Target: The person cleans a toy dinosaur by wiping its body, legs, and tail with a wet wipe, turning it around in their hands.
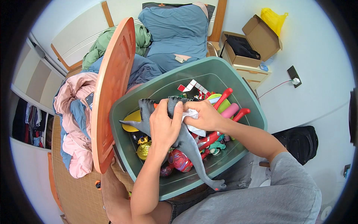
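A grey long-necked toy dinosaur (192, 149) lies tilted over a green plastic bin (242, 86), its legs turned up and its head hanging towards the near rim. My left hand (165, 125) is closed round one of its legs, near the body. Pinched in my right hand (204, 115) is a white wipe (197, 130), pressed against the dinosaur right beside my left fingers. Part of the wipe hangs below the right hand. Inside the bin, under the dinosaur, are several toys, among them a yellow-green ball (143, 151) and a red patterned toy (180, 160).
An orange lid (112, 97) stands on edge at the bin's left. Beyond are a bed with a blue pillow (175, 28) and pink bedding (76, 127). An open cardboard box (238, 56) sits on a nightstand (253, 74); a black bag (298, 143) lies at right.
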`<state>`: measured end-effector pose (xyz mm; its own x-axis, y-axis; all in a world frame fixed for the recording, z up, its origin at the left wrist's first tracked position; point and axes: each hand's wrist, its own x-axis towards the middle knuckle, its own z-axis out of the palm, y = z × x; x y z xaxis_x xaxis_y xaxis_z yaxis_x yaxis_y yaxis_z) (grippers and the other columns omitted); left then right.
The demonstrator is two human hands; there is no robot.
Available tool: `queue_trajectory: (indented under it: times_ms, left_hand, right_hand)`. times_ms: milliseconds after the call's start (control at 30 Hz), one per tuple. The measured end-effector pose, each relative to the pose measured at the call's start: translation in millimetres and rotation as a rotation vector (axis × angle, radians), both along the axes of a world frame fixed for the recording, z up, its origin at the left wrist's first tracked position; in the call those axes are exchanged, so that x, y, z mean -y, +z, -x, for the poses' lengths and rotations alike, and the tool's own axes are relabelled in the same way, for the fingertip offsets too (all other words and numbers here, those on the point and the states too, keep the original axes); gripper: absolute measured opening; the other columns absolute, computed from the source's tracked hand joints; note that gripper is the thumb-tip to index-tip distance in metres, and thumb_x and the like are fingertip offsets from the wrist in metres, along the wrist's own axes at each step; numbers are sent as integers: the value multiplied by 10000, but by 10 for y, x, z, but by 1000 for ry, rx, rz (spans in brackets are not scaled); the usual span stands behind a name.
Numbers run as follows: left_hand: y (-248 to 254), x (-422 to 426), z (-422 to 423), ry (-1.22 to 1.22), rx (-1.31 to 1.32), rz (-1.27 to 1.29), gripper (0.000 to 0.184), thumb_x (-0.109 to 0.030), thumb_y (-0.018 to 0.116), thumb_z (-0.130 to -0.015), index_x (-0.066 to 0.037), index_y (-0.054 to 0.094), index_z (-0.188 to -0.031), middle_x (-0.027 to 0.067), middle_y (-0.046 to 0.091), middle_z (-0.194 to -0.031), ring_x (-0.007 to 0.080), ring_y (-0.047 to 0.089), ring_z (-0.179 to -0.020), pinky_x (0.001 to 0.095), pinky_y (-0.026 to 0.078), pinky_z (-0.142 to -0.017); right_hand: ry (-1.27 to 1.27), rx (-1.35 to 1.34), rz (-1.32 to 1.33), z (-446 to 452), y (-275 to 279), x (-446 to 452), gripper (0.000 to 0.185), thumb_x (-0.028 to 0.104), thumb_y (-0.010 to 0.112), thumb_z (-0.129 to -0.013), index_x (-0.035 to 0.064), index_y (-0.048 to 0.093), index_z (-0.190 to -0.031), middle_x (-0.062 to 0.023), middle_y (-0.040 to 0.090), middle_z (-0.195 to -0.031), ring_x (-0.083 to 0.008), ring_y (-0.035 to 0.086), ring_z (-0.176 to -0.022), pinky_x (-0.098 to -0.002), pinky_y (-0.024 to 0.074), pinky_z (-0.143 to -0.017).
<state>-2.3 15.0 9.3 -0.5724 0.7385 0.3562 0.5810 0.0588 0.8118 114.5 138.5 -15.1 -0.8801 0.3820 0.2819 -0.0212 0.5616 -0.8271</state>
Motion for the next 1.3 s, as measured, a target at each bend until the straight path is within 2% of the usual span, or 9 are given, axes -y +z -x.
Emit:
queue_trajectory:
  times_ms: [367, 433, 667, 733, 967, 1033, 1167, 1233, 1300]
  left_hand:
    - [-6, -4, 13, 22, -12, -13, 325, -301, 589, -926, 5, 607, -1034, 233, 656, -874, 401, 642, -808, 442, 486, -722]
    - [-15, 6, 19, 29, 8, 38, 330, -281, 607, -924, 10, 610, -1079, 201, 670, -898, 316, 660, -803, 376, 489, -749]
    - [-32, 6, 32, 22, -2, 3, 320, -278, 609, -921, 9, 613, -1064, 211, 670, -880, 329, 666, -808, 381, 492, -745]
    - [-40, -5, 32, 22, 3, -24, 316, -302, 610, -907, 3, 617, -989, 229, 658, -855, 400, 643, -792, 442, 490, -707]
    - [-64, -8, 40, 26, 3, -44, 316, -304, 612, -905, 3, 620, -980, 225, 660, -853, 396, 647, -788, 440, 492, -703]
    - [-74, -2, 43, 31, 1, -1, 294, -271, 625, -913, 0, 626, -1028, 202, 671, -850, 324, 670, -774, 379, 497, -715]
    - [-63, -4, 35, 40, 9, -2, 287, -268, 629, -911, -2, 629, -1018, 195, 670, -831, 317, 670, -755, 376, 498, -704]
    - [-59, -4, 34, 23, 26, -16, 331, -319, 612, -904, 3, 623, -980, 230, 663, -866, 404, 649, -795, 443, 495, -701]
    - [-64, -7, 37, 27, 21, -25, 331, -320, 612, -903, 3, 622, -977, 230, 663, -865, 405, 648, -794, 444, 495, -701]
  right_hand:
    - [-117, -37, -4, 25, 17, -56, 219, 81, 676, -766, 0, 678, -969, -147, 704, -859, -231, 709, -780, -320, 540, -701]
    - [-120, -22, 14, 19, 14, -30, 221, 87, 677, -766, 1, 678, -970, -147, 705, -867, -230, 709, -785, -324, 540, -705]
    - [-45, -36, -8, 20, -42, -12, 238, 93, 674, -749, -9, 676, -964, -151, 709, -870, -248, 708, -786, -332, 540, -719]
    - [-43, -7, 0, 14, -7, -14, 231, 89, 672, -746, -11, 677, -954, -153, 709, -865, -255, 710, -785, -332, 541, -716]
    - [-53, 11, 28, 30, 15, -15, 237, 90, 666, -760, -1, 670, -979, -154, 704, -869, -262, 709, -796, -333, 539, -711]
    - [-59, -17, -30, 43, -20, -26, 249, 90, 657, -773, 7, 656, -1008, -153, 699, -876, -270, 704, -803, -337, 535, -713]
    - [-39, 55, 17, 38, 3, -29, 255, 91, 648, -783, 10, 640, -1024, -153, 692, -887, -284, 697, -802, -343, 532, -719]
    - [-22, 11, -41, 53, -50, -51, 255, 92, 644, -785, 10, 632, -1026, -154, 687, -886, -289, 693, -794, -348, 530, -719]
    - [-18, -18, -51, 53, -61, -38, 253, 94, 644, -784, 9, 631, -1022, -155, 686, -890, -292, 693, -798, -349, 530, -719]
